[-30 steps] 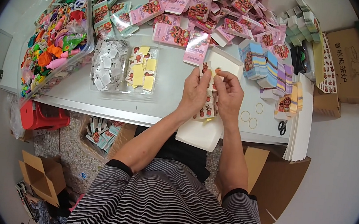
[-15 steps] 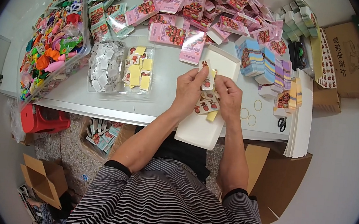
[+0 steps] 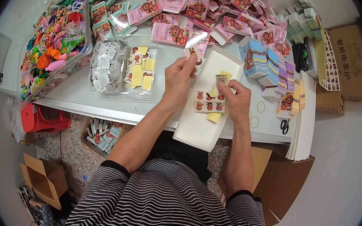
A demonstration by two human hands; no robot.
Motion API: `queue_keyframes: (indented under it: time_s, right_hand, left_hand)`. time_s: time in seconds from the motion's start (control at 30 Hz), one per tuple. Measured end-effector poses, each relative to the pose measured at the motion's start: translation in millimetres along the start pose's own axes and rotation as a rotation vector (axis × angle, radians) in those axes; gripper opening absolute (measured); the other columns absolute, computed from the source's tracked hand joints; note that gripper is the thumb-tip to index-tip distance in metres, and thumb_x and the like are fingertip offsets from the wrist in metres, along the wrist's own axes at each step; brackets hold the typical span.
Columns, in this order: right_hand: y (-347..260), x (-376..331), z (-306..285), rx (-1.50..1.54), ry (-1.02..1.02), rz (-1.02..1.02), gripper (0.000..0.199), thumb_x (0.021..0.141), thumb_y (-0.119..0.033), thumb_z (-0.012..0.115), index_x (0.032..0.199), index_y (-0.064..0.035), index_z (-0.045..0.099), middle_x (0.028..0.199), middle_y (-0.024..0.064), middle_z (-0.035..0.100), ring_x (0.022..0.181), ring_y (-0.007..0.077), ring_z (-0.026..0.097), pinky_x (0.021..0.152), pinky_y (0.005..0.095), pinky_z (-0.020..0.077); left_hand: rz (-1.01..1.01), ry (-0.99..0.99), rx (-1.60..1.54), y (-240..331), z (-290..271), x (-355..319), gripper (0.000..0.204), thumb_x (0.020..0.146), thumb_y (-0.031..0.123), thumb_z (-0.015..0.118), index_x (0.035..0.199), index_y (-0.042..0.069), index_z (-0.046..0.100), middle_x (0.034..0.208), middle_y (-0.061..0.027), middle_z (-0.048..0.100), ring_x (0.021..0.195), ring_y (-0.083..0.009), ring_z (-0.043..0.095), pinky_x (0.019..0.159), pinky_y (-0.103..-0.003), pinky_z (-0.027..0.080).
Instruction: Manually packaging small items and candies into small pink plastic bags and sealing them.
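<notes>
My left hand [image 3: 177, 81] pinches a small sticker piece [image 3: 193, 52] printed with a reddish-brown figure, just in front of a pink box [image 3: 199, 38]. Between the thumb and fingers of my right hand [image 3: 236, 100] is another small sticker piece [image 3: 221, 78], held over a shallow white cardboard tray [image 3: 192, 131]. In the tray, below the right fingertips, lies a sticker sheet [image 3: 203, 106] with rows of red figures. Yellow paper strips [image 3: 214, 117] show from beneath it. The tray lies at a slant and overhangs the table's front edge.
Left are a tub of colourful small toys [image 3: 59, 51] and clear trays of white tags [image 3: 105, 67] and sticker pieces with yellow papers [image 3: 136, 74]. Pink boxes [image 3: 171, 33] heap behind. Banded card stacks [image 3: 257, 61], rubber bands [image 3: 255, 122] and black scissors [image 3: 284, 126] lie right.
My hands have drawn apart. The left moved left and up with a sticker piece; the right stays over the tray with another. The sticker sheet now lies flatter and uncovered in the tray.
</notes>
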State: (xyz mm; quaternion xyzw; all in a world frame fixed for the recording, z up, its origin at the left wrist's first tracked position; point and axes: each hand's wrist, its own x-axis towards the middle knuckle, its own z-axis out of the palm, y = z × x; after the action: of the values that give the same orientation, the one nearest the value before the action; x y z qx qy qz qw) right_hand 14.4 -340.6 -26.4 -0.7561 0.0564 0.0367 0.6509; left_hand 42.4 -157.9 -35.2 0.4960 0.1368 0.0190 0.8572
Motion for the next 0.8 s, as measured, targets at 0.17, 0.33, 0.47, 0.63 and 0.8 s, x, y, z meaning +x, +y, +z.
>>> queue_keyframes:
  time_s: [0.17, 0.33, 0.47, 0.63, 0.8]
  right_hand:
    - [-6, 7, 4, 0.11, -0.108, -0.063, 0.014, 0.092, -0.012, 0.075, 0.087, 0.0011, 0.073, 0.081, 0.0003, 0.07, 0.073, 0.0037, 0.06, 0.066, 0.0208, 0.0475]
    - [-13, 6, 8, 0.07, -0.137, -0.057, 0.013, 0.093, -0.012, 0.075, 0.09, 0.0003, 0.074, 0.079, -0.0002, 0.069, 0.072, 0.0037, 0.058, 0.065, 0.0211, 0.0468]
    - [-13, 8, 12, -0.091, -0.202, -0.041, 0.014, 0.093, -0.014, 0.075, 0.092, -0.0001, 0.074, 0.077, -0.0004, 0.069, 0.068, 0.0037, 0.057, 0.061, 0.0218, 0.0463]
    - [-23, 9, 23, -0.182, -0.223, -0.014, 0.016, 0.092, -0.014, 0.075, 0.09, 0.0008, 0.073, 0.077, -0.0004, 0.069, 0.068, 0.0042, 0.058, 0.061, 0.0223, 0.0462]
    - [-32, 4, 14, -0.263, -0.291, 0.087, 0.021, 0.087, -0.016, 0.078, 0.093, 0.0044, 0.075, 0.075, 0.003, 0.07, 0.067, 0.0085, 0.061, 0.06, 0.0255, 0.0496]
  left_hand:
    - [0.044, -0.101, 0.189, -1, -12, -8, 0.026, 0.102, 0.028, 0.067, 0.097, 0.003, 0.071, 0.086, -0.0015, 0.066, 0.073, -0.0079, 0.059, 0.065, -0.026, 0.049]
    - [-0.169, -0.244, 0.138, 5, -22, -14, 0.024, 0.103, 0.025, 0.064, 0.107, 0.002, 0.069, 0.08, -0.0017, 0.065, 0.066, -0.0072, 0.059, 0.053, -0.023, 0.046]
    - [-0.206, -0.377, 0.145, 17, -22, -22, 0.024, 0.102, 0.023, 0.066, 0.113, 0.001, 0.067, 0.081, -0.002, 0.065, 0.064, -0.0064, 0.058, 0.051, -0.022, 0.044]
    - [-0.107, -0.326, 0.251, 9, -22, -21, 0.023, 0.098, 0.019, 0.071, 0.105, -0.002, 0.071, 0.073, -0.0009, 0.064, 0.06, -0.004, 0.055, 0.052, -0.022, 0.045]
    - [0.036, -0.234, 0.284, 7, -22, -22, 0.023, 0.097, 0.02, 0.073, 0.096, -0.003, 0.073, 0.074, 0.0006, 0.065, 0.061, -0.0031, 0.053, 0.053, -0.023, 0.044]
